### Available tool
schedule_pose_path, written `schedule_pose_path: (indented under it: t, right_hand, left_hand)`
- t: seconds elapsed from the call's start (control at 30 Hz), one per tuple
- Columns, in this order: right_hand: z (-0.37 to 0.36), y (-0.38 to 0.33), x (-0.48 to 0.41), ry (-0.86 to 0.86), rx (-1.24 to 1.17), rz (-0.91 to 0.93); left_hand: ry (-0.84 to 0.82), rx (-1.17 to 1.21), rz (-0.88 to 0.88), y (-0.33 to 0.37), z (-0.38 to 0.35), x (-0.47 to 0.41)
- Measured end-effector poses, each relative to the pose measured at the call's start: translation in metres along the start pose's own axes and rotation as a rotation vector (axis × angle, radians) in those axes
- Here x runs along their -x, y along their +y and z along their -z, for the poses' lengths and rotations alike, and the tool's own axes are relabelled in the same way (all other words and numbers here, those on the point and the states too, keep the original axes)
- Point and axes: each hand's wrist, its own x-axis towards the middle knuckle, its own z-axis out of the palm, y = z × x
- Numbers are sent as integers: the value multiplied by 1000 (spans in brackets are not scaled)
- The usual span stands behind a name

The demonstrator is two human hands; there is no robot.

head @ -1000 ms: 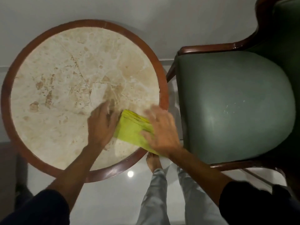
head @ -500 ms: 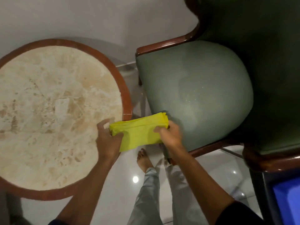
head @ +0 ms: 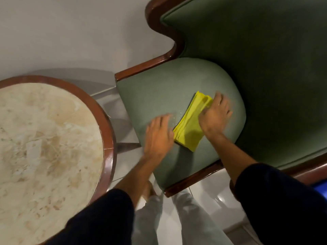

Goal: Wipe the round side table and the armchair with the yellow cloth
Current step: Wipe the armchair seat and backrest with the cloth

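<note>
The folded yellow cloth (head: 190,126) lies flat on the green seat cushion of the armchair (head: 159,89), near the cushion's middle. My right hand (head: 215,115) presses down on the cloth's right side, fingers spread over it. My left hand (head: 159,137) rests on the cushion just left of the cloth, touching its near left edge; it is blurred. The round side table (head: 108,131), with a beige marble top and a brown wooden rim, stands to the left of the chair.
The armchair has a dark wooden frame (head: 192,179) along the seat front and a tall green backrest (head: 256,50) at the upper right. A narrow gap of glossy white floor (head: 123,138) separates table and chair. My legs (head: 185,218) stand in front of the seat.
The cloth has left the table top: both hands carried it right across the gap and laid it on the armchair seat. The view has swung right with it.
</note>
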Motion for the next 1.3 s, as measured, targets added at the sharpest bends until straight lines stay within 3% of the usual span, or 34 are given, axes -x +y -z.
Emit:
schedule_pose_path:
  t: [0.1,0.23,0.37,0.47,0.57,0.67,0.77,0.83,0.9,1.13,1.2,1.3]
  right_hand:
    - [-41,-20,31,-80,-88,-132]
    - [-77,-22,31,-88,-9,-173]
    - [-77,16,-51,44,68,-154]
    - [-75,19,-84,37,48,-134]
    - [-86,-10,-30,-32,95,72]
    - [-111,-51,69,-138,187,502]
    - [-131,-93,107,-217,331,928]
    - [-129,-94,105,-281,381,1029]
    - [-120,-71,104,-295,292,871]
    - [-67,23,-3,1,165,-199]
    - [-52,35,-49,48,109,-300]
    - [-43,31,-107,3,63,-152]
  left_hand:
    - [109,-202,-65,-54,22,-13]
    - [101,-469,-7,-143,48,-27]
    - [95,-492,43,-202,51,-38]
    - [132,-495,35,-215,45,-41]
    - [157,-508,13,-210,48,-40]
    - [184,-490,0,-206,51,-38]
    - [274,-517,-71,-207,48,-34]
    - [296,-528,-87,-205,49,-35]
    - [272,-521,-68,-205,50,-35]
    - [285,-479,-72,-209,48,-36]
    - [266,-485,-58,-208,49,-38]
    - [238,-492,-47,-208,50,-39]
